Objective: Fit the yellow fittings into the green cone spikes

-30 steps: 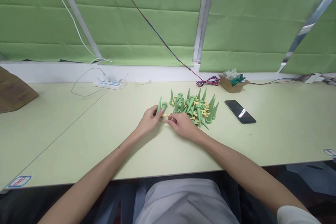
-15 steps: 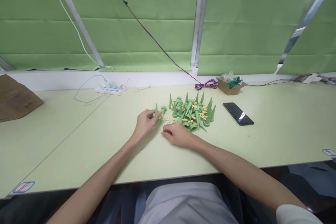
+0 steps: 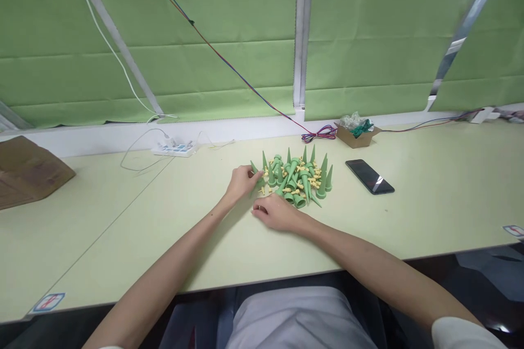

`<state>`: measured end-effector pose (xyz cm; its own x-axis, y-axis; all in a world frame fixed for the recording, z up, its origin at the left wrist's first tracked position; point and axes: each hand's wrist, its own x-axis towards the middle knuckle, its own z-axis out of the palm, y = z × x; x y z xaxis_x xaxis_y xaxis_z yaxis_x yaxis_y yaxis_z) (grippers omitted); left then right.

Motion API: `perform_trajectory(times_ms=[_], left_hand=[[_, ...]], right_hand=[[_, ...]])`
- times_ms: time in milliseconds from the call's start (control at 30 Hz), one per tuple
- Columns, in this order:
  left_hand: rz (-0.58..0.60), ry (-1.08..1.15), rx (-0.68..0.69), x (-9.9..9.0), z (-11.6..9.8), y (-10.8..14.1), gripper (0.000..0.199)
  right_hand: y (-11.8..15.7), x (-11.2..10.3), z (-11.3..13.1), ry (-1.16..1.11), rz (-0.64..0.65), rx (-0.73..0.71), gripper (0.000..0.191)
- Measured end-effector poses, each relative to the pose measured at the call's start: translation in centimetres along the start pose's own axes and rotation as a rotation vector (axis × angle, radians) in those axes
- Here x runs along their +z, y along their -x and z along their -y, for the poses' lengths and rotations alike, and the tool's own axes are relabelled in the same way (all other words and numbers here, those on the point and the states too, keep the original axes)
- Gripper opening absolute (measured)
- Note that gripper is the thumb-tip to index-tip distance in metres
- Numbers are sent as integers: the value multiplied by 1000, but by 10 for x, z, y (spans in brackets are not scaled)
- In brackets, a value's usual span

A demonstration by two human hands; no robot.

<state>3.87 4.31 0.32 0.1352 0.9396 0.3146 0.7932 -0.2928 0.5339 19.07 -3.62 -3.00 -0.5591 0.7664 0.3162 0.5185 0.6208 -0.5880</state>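
A pile of green plastic spikes (image 3: 293, 169), cone-shaped with wide capped ends, lies on the table; some stand point up. Small yellow plastic pieces (image 3: 314, 181) are scattered among them. At the pile's left edge, my left hand (image 3: 242, 182) pinches a green spike (image 3: 254, 167), whose tip leans left; its lower part is partly hidden by the fingers. My right hand (image 3: 276, 212) rests in front of the pile with its fingers curled in, and whatever is inside them is hidden. A couple of loose yellow pieces lie between the hands.
Right of the pile lies a black phone (image 3: 369, 176). Behind it stands a small cardboard box (image 3: 356, 137) with plastic wrapping, beside coiled wires (image 3: 321, 133). A power strip (image 3: 175, 149) sits at the back left, and a brown cardboard piece (image 3: 35, 172) at far left.
My left hand has moved right and slightly up with the green spike, closer to the pile. My right hand has stayed nearly in place. The camera view has tilted slightly.
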Motion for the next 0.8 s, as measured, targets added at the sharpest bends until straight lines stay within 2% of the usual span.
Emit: perform_trajectory(times_ms=[167,300,533,700,800], left_hand=[[12,-8,5,17,0,-12,40],[33,-8,22,20,4,-13,41],[52,4,39,20,4,-7,39],[92,-7,47,9,9,-9,24],[160,-91,95,0,17,-9,42]], right_hand=[[0,-1,-1,0,19,17,17],[0,0,-1,15,19,16,16],[1,1,-2,14,15,15,15],[2,1,-1,35,23,17,15],[2,2,-1,60,10,-2,15]])
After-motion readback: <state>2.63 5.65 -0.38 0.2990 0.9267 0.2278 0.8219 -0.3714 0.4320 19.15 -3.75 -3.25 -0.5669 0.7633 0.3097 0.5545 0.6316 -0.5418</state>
